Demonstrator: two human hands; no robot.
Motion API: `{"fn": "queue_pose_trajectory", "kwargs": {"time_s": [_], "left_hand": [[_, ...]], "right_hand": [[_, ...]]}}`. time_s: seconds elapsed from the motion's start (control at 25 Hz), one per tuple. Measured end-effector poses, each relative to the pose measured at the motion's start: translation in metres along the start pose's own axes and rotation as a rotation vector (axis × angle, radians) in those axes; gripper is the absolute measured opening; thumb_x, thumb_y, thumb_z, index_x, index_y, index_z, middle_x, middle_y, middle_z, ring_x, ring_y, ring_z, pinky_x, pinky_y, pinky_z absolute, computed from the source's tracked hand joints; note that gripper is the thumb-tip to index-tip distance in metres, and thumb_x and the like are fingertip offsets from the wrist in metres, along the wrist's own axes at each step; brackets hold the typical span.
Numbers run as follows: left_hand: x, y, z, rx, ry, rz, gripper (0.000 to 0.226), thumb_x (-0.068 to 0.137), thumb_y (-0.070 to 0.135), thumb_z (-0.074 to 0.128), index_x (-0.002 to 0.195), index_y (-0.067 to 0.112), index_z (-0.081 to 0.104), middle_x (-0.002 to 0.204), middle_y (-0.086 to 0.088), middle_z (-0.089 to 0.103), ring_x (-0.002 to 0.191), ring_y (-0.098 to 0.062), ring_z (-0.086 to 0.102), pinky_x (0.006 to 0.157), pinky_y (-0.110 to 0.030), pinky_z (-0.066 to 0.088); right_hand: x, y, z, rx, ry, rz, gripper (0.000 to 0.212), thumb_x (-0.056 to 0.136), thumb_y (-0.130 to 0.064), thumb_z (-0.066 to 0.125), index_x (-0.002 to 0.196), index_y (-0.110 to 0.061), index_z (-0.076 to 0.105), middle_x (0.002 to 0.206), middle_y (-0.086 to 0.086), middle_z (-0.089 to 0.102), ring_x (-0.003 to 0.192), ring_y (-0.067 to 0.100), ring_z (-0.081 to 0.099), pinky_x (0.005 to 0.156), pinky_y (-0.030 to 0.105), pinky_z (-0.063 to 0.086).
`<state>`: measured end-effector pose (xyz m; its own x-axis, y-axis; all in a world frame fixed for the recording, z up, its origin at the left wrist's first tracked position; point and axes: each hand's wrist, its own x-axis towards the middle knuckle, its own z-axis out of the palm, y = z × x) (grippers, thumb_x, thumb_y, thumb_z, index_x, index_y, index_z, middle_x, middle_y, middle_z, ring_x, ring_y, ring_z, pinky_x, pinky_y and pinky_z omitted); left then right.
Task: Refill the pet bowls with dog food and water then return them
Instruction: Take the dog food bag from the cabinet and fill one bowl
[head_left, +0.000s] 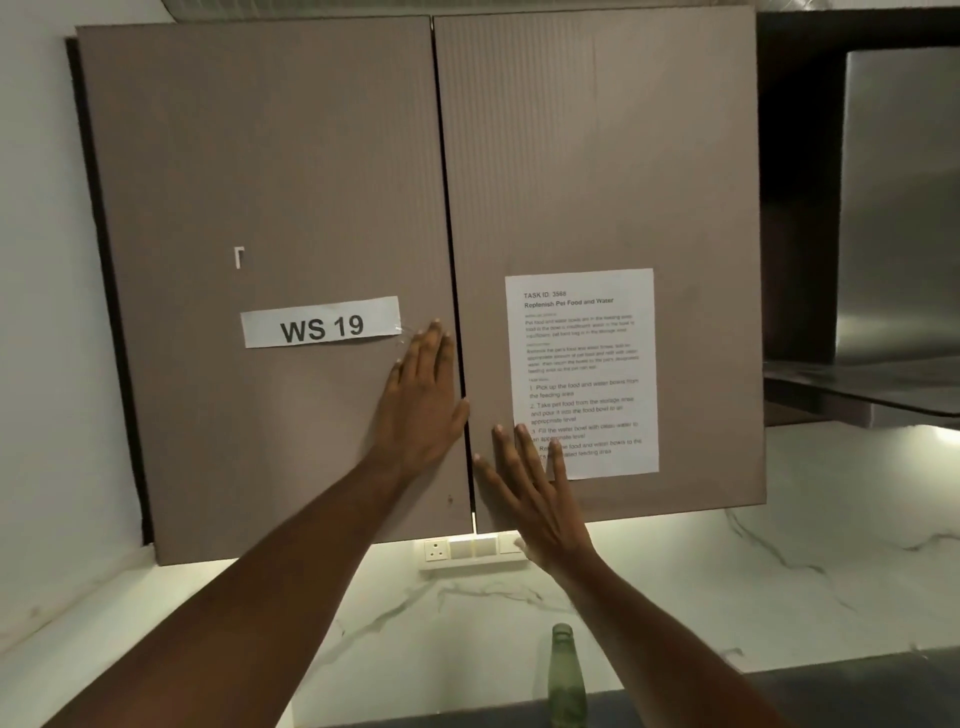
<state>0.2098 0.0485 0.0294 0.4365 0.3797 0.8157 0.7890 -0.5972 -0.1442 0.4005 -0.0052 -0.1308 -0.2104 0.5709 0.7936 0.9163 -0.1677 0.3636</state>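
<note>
I look up at a brown wall cabinet with two shut doors. My left hand (423, 400) lies flat on the left door (270, 182), fingers spread, close to the centre seam. My right hand (535, 493) lies flat on the lower part of the right door (597, 156), its fingertips over the bottom corner of a printed task sheet (582, 364). Neither hand holds anything. No pet bowls or dog food are in view.
A "WS 19" label (320, 322) is taped to the left door. A green glass bottle (566, 675) stands below on the counter. A white socket strip (470, 551) sits on the marble backsplash. A steel hood (893, 208) hangs at the right.
</note>
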Motion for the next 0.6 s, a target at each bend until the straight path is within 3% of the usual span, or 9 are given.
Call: {"fn": "queue_pose_trajectory", "kwargs": {"time_s": [0.08, 0.24, 0.36, 0.4, 0.44, 0.52, 0.6], "left_hand": [[0.001, 0.002, -0.001, -0.012, -0.016, -0.007, 0.093, 0.105, 0.052, 0.052, 0.173, 0.01, 0.004, 0.182, -0.011, -0.004, 0.169, -0.031, 0.002, 0.136, -0.05, 0.017], [0.0, 0.015, -0.009, -0.13, -0.043, -0.06, 0.092, 0.106, 0.057, 0.049, 0.173, 0.01, 0.005, 0.183, -0.01, 0.001, 0.169, -0.031, 0.007, 0.135, -0.048, 0.018], [0.002, 0.032, -0.02, -0.386, -0.017, -0.213, 0.087, 0.106, 0.057, 0.052, 0.171, 0.012, 0.016, 0.178, -0.012, 0.024, 0.162, -0.032, 0.03, 0.128, -0.048, 0.037], [0.003, 0.037, -0.023, -0.53, 0.007, -0.243, 0.079, 0.107, 0.054, 0.054, 0.168, 0.012, 0.026, 0.171, -0.013, 0.038, 0.155, -0.032, 0.043, 0.121, -0.042, 0.047], [-0.001, 0.046, -0.025, -0.706, 0.043, -0.255, 0.067, 0.108, 0.049, 0.055, 0.162, 0.012, 0.038, 0.161, -0.011, 0.053, 0.144, -0.03, 0.056, 0.109, -0.03, 0.054], [-0.016, 0.07, -0.029, -0.978, 0.116, -0.292, 0.047, 0.111, 0.039, 0.055, 0.149, 0.013, 0.049, 0.138, -0.006, 0.07, 0.124, -0.024, 0.07, 0.086, -0.013, 0.053], [-0.037, 0.092, -0.035, -1.127, 0.189, -0.354, 0.039, 0.11, 0.034, 0.057, 0.143, 0.013, 0.052, 0.121, 0.004, 0.072, 0.109, -0.01, 0.072, 0.083, -0.017, 0.056]], "right_hand": [[0.001, 0.003, 0.006, -0.059, 0.106, -0.02, 0.124, 0.072, -0.013, 0.098, 0.172, -0.02, 0.026, 0.178, 0.026, 0.018, 0.164, 0.051, 0.019, 0.119, 0.077, 0.035], [-0.007, 0.006, 0.01, -0.169, 0.218, -0.051, 0.112, 0.08, -0.011, 0.09, 0.172, -0.019, 0.026, 0.178, 0.026, 0.021, 0.162, 0.052, 0.024, 0.116, 0.079, 0.037], [-0.025, 0.007, -0.006, -0.144, 0.194, -0.077, 0.116, 0.081, -0.007, 0.085, 0.174, -0.021, 0.018, 0.18, 0.024, 0.011, 0.166, 0.051, 0.011, 0.12, 0.081, 0.028], [-0.031, 0.01, -0.017, -0.108, 0.172, -0.108, 0.119, 0.079, -0.009, 0.086, 0.174, -0.021, 0.015, 0.181, 0.024, 0.008, 0.166, 0.051, 0.008, 0.121, 0.081, 0.028], [-0.038, 0.017, -0.03, -0.072, 0.134, -0.148, 0.123, 0.078, -0.015, 0.089, 0.174, -0.022, 0.013, 0.181, 0.023, 0.005, 0.166, 0.051, 0.007, 0.12, 0.08, 0.029], [-0.046, 0.04, -0.065, -0.029, 0.034, -0.254, 0.123, 0.081, -0.046, 0.088, 0.175, -0.022, 0.012, 0.182, 0.022, 0.003, 0.167, 0.049, 0.006, 0.121, 0.077, 0.033], [-0.049, 0.064, -0.111, 0.059, 0.033, -0.271, 0.108, 0.091, -0.073, 0.067, 0.173, -0.021, 0.019, 0.181, 0.021, 0.01, 0.167, 0.043, 0.01, 0.12, 0.072, 0.037]]}}
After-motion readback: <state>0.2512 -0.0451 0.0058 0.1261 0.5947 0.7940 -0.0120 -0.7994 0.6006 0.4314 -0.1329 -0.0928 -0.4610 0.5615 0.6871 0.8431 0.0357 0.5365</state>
